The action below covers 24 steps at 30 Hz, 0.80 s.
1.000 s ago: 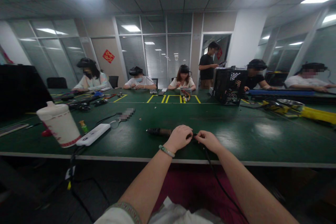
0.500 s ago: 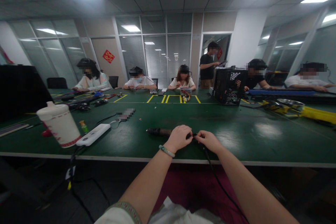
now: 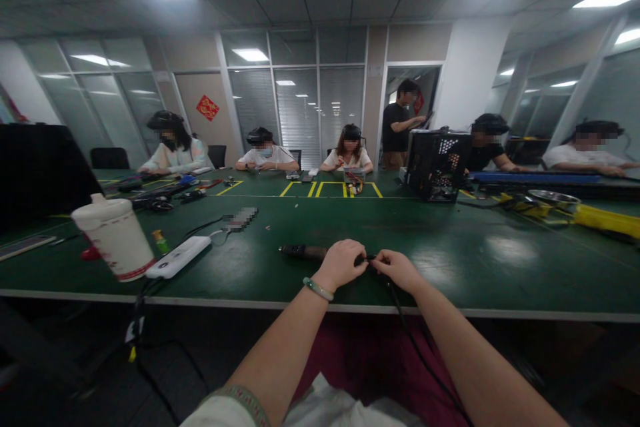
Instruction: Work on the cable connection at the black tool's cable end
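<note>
A dark, stick-shaped tool (image 3: 305, 252) lies on the green table (image 3: 450, 247), its tip pointing left. My left hand (image 3: 343, 263) is closed over the tool's right end. My right hand (image 3: 397, 268) pinches the black cable (image 3: 415, 347) where it meets the tool, right beside my left hand. The cable runs from there over the table's front edge and down past my lap. A pale green bead bracelet sits on my left wrist.
A white lidded cup (image 3: 116, 237), a white power strip (image 3: 178, 257) and a small green bottle (image 3: 159, 240) stand at the left. A black mesh computer case (image 3: 436, 163) is at the back right, yellow parts (image 3: 605, 219) beyond it. Several people sit along the far side.
</note>
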Available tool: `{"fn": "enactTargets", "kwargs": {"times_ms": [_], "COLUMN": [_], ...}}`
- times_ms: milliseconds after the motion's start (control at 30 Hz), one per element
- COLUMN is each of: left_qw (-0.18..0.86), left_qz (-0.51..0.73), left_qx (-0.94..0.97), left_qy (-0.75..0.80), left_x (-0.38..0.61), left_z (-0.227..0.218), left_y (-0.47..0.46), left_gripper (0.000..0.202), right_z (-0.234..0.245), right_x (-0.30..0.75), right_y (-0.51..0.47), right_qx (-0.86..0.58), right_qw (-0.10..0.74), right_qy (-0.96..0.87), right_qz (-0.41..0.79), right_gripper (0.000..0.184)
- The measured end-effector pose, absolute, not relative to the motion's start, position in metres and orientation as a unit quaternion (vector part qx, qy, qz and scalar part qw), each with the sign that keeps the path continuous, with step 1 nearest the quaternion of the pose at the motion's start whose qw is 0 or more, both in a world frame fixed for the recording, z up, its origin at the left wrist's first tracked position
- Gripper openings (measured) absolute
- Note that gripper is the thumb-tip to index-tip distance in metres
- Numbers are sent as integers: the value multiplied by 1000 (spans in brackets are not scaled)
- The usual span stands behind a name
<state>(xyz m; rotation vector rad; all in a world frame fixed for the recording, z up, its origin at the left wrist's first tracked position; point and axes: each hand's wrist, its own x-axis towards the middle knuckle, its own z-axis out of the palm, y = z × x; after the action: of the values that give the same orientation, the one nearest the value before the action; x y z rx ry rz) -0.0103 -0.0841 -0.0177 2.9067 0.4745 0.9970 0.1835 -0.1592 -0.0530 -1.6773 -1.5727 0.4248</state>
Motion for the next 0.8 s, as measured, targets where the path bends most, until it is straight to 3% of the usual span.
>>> {"fn": "enactTargets", "kwargs": {"times_ms": [800], "left_qw": [22], "left_qz": [302], "left_qx": [941], "left_qy": [153], "left_x": [-9], "left_z": [-22], "left_y": [-80], "left_gripper": [13], "right_z": [-49], "right_x": [181], "right_y": [-161], "right_qx": [-657], "right_qw": [397], "right_qy": [-618], "right_qz": [170], "right_gripper": [22]}}
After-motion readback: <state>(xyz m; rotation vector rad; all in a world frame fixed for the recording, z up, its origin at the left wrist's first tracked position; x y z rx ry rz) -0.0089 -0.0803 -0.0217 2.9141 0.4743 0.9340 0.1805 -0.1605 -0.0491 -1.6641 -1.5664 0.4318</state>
